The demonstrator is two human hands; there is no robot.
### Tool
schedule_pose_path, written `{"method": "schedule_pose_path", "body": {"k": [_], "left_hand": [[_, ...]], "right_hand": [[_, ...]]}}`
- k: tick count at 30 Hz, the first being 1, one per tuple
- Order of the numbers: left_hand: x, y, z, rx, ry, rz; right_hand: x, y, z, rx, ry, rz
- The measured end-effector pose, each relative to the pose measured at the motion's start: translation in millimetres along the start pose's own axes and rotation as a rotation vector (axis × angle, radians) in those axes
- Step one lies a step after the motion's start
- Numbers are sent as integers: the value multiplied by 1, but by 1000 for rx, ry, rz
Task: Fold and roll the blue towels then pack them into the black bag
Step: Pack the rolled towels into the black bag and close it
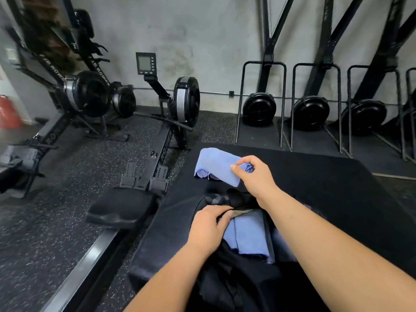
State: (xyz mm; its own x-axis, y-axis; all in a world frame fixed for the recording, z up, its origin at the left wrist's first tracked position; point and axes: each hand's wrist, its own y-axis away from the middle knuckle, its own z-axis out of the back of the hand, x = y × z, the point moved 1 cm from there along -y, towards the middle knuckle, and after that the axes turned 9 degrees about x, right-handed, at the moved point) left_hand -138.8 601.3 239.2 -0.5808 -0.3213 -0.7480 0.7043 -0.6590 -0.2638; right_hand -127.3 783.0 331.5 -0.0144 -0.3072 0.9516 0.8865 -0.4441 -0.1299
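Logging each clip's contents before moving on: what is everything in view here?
blue towels on pad: at least two, rolled, far end of pad
blue towels in bag: at least two, inside open bag
black bag: one, near end of pad
black pad: one, under bag and towels
rowing machines: three, black, left floor
upright ski machines: three plus part of a fourth, black, along wall
red object: one, blurred, far left
left hand: one, holds bag's edge
right hand: one, pinches top rolled towel
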Motion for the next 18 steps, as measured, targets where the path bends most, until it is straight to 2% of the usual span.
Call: {"method": "schedule_pose_path", "body": {"k": [4, 9, 13, 18], "left_hand": [[-20, -4, 8, -26, 6, 54], [-55, -11, 17, -124, 127, 96], [-83, -22, 12, 11, 57, 79], [-104, -29, 5, 60, 99, 26]], "right_hand": [[0, 35, 32, -13, 6, -5], [3, 71, 69, -54, 52, 4], [7, 95, 90, -54, 55, 51], [11, 118, 108, 82, 54, 49]]}}
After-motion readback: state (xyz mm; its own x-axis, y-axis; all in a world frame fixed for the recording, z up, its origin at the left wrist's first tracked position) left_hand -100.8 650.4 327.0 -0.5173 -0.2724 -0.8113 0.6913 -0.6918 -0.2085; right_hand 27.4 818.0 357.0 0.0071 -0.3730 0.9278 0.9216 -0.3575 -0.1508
